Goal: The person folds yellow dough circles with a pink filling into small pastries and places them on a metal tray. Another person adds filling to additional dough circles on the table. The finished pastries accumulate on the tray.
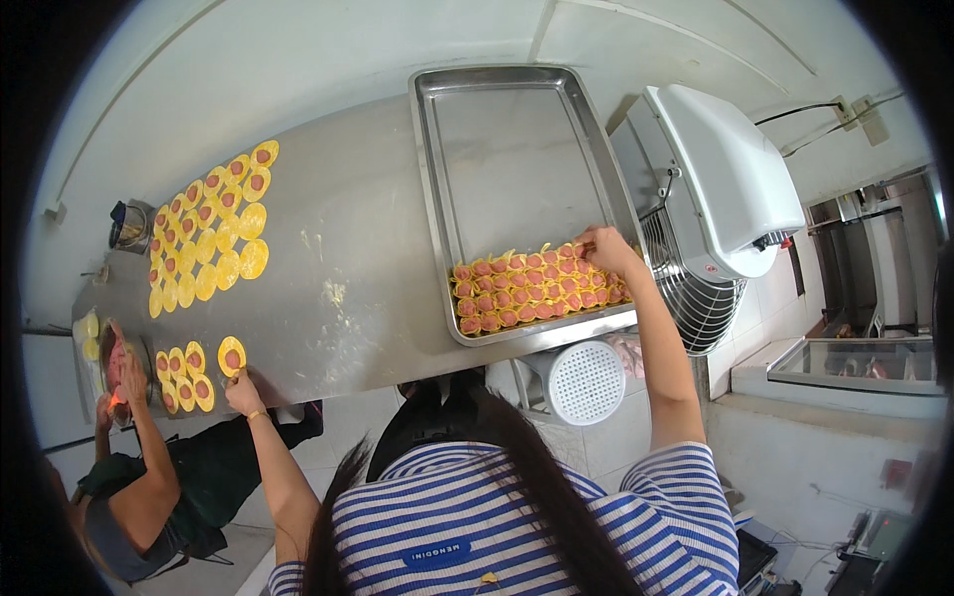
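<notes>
Within the large metal tray (512,149), open-topped yellow dumplings (522,295) with pink meat tops stand packed in rows along the near side. My right hand (608,250) reaches over the tray, its fingertips closed on a dumpling (581,250) at the right end of the farthest row. Far to the left, my left hand (243,394) pinches the near edge of a round yellow wrapper (230,343) with a ball of meat filling on it. Beside that wrapper lies a small group of filled wrappers (177,360) on the steel table.
A larger sheet of wrappers (214,233), some topped with meat, lies at the far left. Flour smudges (333,293) mark the steel table (368,199). A co-worker's hands (127,382) work at a bowl of pink meat. A white mixer (715,169) stands right of the tray, a white stool (586,382) below.
</notes>
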{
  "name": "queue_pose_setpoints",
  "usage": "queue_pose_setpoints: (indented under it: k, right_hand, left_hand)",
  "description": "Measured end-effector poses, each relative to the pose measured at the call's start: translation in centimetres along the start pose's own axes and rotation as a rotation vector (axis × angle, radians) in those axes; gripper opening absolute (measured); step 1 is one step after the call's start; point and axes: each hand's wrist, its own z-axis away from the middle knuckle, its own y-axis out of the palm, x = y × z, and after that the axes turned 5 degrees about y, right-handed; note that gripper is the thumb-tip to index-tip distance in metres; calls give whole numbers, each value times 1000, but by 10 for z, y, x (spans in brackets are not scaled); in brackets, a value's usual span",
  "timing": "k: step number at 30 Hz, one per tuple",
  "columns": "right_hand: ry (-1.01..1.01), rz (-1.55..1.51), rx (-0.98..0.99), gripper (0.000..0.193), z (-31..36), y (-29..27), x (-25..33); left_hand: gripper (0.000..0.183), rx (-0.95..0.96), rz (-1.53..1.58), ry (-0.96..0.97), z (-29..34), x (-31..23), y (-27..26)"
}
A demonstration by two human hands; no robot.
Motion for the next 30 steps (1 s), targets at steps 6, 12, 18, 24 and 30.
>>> queue_pose_setpoints:
  k: [6, 12, 18, 24, 30]
  right_hand:
    - [-36, -33, 36, 26, 1, -3, 0]
    - [2, -81, -51, 37, 0, -2, 7]
    - [-69, -101, 107, 41, 0, -2, 11]
    - [-77, -59, 40, 43, 4, 2, 12]
    - [112, -129, 69, 38, -4, -1, 8]
  left_hand:
    - [40, 1, -19, 4, 4, 1, 1]
    - [33, -45, -7, 72, 10, 1, 2]
    - [30, -27, 43, 56, 8, 1, 1]
    - [28, -41, 101, 61, 7, 8, 3]
    - [28, -51, 287, -28, -1, 25, 6]
